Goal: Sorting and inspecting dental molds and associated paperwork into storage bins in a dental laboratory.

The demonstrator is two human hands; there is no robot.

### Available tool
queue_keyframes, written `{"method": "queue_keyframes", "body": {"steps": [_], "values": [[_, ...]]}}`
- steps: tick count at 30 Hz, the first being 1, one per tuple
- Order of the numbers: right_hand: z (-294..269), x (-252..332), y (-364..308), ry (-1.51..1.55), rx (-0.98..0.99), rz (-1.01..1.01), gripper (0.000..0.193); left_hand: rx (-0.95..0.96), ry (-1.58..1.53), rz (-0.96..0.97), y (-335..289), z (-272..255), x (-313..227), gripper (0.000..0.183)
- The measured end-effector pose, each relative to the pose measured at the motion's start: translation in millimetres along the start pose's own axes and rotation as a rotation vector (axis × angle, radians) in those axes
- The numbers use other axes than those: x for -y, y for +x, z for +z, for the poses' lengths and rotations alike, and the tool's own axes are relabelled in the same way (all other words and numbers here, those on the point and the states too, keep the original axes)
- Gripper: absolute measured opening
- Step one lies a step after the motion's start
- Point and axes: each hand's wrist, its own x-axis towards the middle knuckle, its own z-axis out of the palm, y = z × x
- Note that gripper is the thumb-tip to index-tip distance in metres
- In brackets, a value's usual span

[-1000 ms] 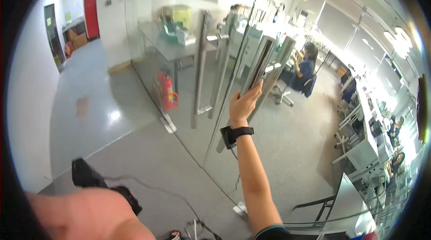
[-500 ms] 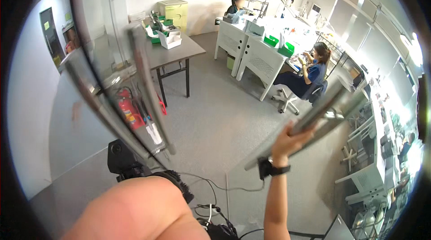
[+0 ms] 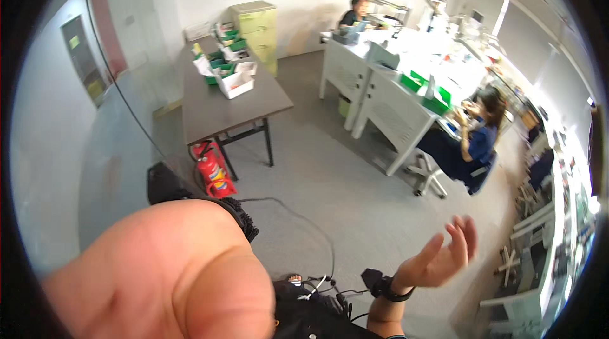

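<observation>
In the head view, the right hand (image 3: 438, 253) is seen to the right of the brown table (image 3: 257, 107) and nearer the camera, empty, its fingers loosely parted and raised; nothing is gripped by it. At its wrist a black wrist device (image 3: 374, 280) is held by a black band (image 3: 398, 294), presumably strapped there so that the fingers are left free. On the camera side of the table, toward its left, much of the view is covered by the bare left arm (image 3: 158, 256), close to the lens; whether the left hand is clenched, released or grasping cannot be told. Just beyond that arm a black unit (image 3: 166, 183) is partly hidden, and how it is supported is not shown. In front of the table a dark cable (image 3: 303, 219) is laid in a loose curve, perhaps slack for movement. On the table, white and green bins (image 3: 236, 85) are grouped, likely to keep small items sorted. By its front legs a red fire extinguisher (image 3: 211, 171) is stood, probably for ready reach.
</observation>
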Motion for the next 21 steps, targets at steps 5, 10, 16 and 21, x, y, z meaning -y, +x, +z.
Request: {"method": "queue_keyframes", "body": {"steps": [5,10,16,21], "values": [[124.6,-118.4,-11.3,0.023,0.546,0.278,0.005,0.151,0.216,-0.918,-186.6,91.8,18.8,0.004],[262.6,-278.6,-57.0,0.176,0.910,0.047,0.008,-1.554,-0.639,-2.803,-427.9,113.1,-59.9,0.007],[448.0,-377.3,-49.5,0.236,1.023,0.192,0.007,-1.259,-0.434,-2.552,-500.8,219.2,6.6,0.010],[594.4,-406.5,-43.8,0.621,1.233,-0.016,0.009,-1.337,-0.385,-2.494,-576.7,293.0,141.2,0.017]]}}
